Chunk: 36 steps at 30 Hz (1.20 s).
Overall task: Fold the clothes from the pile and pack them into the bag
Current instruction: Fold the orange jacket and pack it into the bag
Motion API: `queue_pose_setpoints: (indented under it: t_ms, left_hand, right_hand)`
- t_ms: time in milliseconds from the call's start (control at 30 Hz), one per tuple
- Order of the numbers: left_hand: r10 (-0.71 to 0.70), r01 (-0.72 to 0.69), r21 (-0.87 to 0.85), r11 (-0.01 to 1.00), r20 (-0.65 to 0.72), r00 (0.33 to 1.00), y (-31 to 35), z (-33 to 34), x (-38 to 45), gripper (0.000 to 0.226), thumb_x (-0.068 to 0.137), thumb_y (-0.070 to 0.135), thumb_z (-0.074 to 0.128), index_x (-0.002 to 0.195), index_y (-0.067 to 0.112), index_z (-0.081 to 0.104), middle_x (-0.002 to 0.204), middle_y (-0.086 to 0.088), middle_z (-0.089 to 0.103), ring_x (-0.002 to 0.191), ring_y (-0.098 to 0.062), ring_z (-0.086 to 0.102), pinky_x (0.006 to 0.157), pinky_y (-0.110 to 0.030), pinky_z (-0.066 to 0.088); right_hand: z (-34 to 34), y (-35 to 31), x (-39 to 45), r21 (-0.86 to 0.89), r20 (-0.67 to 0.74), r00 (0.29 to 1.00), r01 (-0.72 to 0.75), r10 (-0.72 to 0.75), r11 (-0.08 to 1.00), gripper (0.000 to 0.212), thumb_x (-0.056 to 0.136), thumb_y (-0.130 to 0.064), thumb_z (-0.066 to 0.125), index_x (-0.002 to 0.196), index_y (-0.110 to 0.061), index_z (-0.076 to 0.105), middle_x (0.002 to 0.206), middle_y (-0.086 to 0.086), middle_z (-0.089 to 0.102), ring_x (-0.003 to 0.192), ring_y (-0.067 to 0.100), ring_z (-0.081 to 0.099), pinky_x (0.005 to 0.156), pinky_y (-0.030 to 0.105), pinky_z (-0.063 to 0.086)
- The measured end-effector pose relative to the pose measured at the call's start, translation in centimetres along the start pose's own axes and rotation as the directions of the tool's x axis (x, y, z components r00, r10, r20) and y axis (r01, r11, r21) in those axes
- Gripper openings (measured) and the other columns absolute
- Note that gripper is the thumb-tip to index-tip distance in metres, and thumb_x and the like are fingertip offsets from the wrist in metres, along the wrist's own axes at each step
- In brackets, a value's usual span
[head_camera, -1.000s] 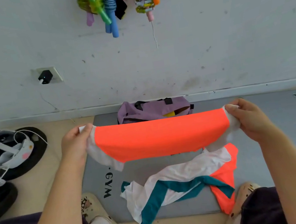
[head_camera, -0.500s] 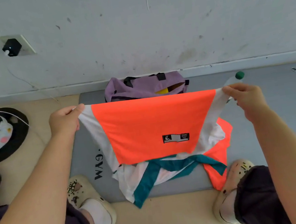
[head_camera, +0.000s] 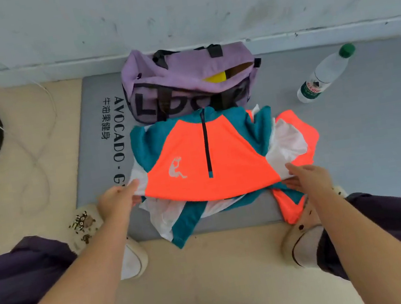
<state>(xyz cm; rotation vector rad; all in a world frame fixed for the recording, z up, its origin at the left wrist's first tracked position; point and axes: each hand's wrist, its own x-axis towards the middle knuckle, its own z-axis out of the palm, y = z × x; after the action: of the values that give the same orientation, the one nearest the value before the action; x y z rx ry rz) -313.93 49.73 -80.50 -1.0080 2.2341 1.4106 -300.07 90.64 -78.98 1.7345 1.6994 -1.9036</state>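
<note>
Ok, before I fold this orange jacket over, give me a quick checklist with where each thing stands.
1. Jacket laid front up on the mat: ok.
2. Left hand pinches the near hem: ok.
3. Right hand on the hem's other corner: ok; whether it grips, cannot tell.
4. Sleeves spread flat: not ok, bunched at both sides.
5. Purple bag open: ok.
6. Water bottle clear of the jacket: ok.

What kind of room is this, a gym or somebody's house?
Probably a gym or workout corner. The grey mat on the floor is printed "AVOCADO GYM", a purple sports bag sits on it by the wall, and a water bottle lies nearby.
</note>
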Motion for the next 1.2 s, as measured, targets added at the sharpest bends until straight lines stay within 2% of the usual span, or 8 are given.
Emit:
queue_pose_setpoints:
  t_ms: [133,267,333,433,567,833,1000,1200]
  left_hand:
    - [-0.064,0.063,0.128,0.99,0.009,0.998,-3.7,1.7,0.8,0.026,0.073,0.016,0.082,0.072,0.013,0.056,0.075,-0.007,0.07,0.078,-0.033,0.073,0.083,-0.049,0.058]
    - [-0.178,0.17,0.155,0.973,0.043,0.983,-5.8,2.0,1.0,0.05,0.078,0.01,0.081,0.12,0.004,0.056,0.112,-0.01,0.063,0.078,-0.031,0.068,0.072,-0.037,0.057]
    - [-0.215,0.149,0.361,0.921,0.149,0.965,-6.4,1.0,0.7,0.043,0.081,0.013,0.078,0.118,-0.002,0.061,0.099,-0.013,0.07,0.073,-0.03,0.068,0.065,-0.032,0.054]
    - [-0.294,-0.032,0.808,0.589,0.251,0.922,-6.2,-0.8,0.4,0.023,0.083,0.022,0.072,0.089,0.0,0.071,0.075,-0.009,0.074,0.074,-0.026,0.072,0.07,-0.032,0.055]
    - [-0.314,-0.202,0.951,0.235,0.271,0.91,-3.8,0.8,0.5,0.029,0.086,0.025,0.064,0.108,0.007,0.06,0.104,-0.011,0.068,0.095,-0.024,0.067,0.08,-0.031,0.054]
    - [0.327,-0.43,0.811,0.397,0.313,0.892,3.2,8.2,4.0,0.025,0.087,0.027,0.06,0.1,0.006,0.062,0.109,-0.015,0.058,0.102,-0.037,0.057,0.076,-0.043,0.048]
    - [0.344,-0.565,0.699,0.438,0.45,0.824,5.1,12.6,6.3,0.027,0.087,0.033,0.064,0.104,0.013,0.066,0.116,-0.011,0.061,0.111,-0.032,0.055,0.092,-0.044,0.045]
    - [0.255,-0.502,0.78,0.374,0.434,0.864,4.0,14.2,8.6,0.046,0.086,0.059,0.059,0.098,0.014,0.061,0.1,-0.007,0.066,0.101,-0.03,0.06,0.087,-0.039,0.039]
  right_hand:
    - [0.9,3.5,1.4,-0.094,-0.032,0.999,0.018,-0.021,0.995,0.02,0.085,-0.002,0.071,0.074,-0.007,0.054,0.076,0.023,0.064,0.044,0.015,0.063,0.049,0.025,0.056]
    - [0.3,5.3,2.0,-0.115,-0.121,0.993,-0.011,-0.003,0.993,0.028,0.083,0.005,0.07,0.098,-0.006,0.05,0.083,0.02,0.059,0.045,0.017,0.06,0.041,0.023,0.052]
    - [-0.6,6.3,2.2,-0.204,-0.097,0.994,-0.078,0.059,0.976,0.032,0.083,0.004,0.07,0.108,-0.001,0.051,0.088,0.025,0.061,0.055,0.025,0.059,0.048,0.031,0.053]
    - [-1.4,7.2,2.6,-0.55,-0.045,0.978,-0.195,0.204,0.812,0.019,0.084,0.002,0.068,0.091,0.003,0.05,0.079,0.025,0.059,0.059,0.027,0.054,0.061,0.04,0.047]
    - [0.3,5.2,2.7,-0.859,-0.045,0.989,-0.109,0.138,0.5,0.033,0.085,-0.01,0.065,0.112,0.004,0.051,0.096,0.022,0.067,0.083,0.032,0.069,0.064,0.033,0.05]
    - [8.5,-1.9,5.7,-0.852,0.1,0.93,0.263,-0.353,0.452,0.028,0.083,-0.016,0.06,0.105,0.0,0.053,0.113,0.022,0.053,0.102,0.039,0.055,0.081,0.044,0.047]
    - [13.0,-3.4,8.2,-0.808,0.257,0.818,0.474,-0.515,0.349,0.027,0.082,-0.028,0.068,0.101,-0.008,0.061,0.111,0.012,0.06,0.111,0.032,0.052,0.088,0.042,0.042]
    - [15.4,-2.2,11.0,-0.879,0.326,0.89,0.409,-0.32,0.243,0.046,0.083,-0.059,0.062,0.102,-0.017,0.058,0.104,0.004,0.067,0.105,0.029,0.058,0.089,0.039,0.032]
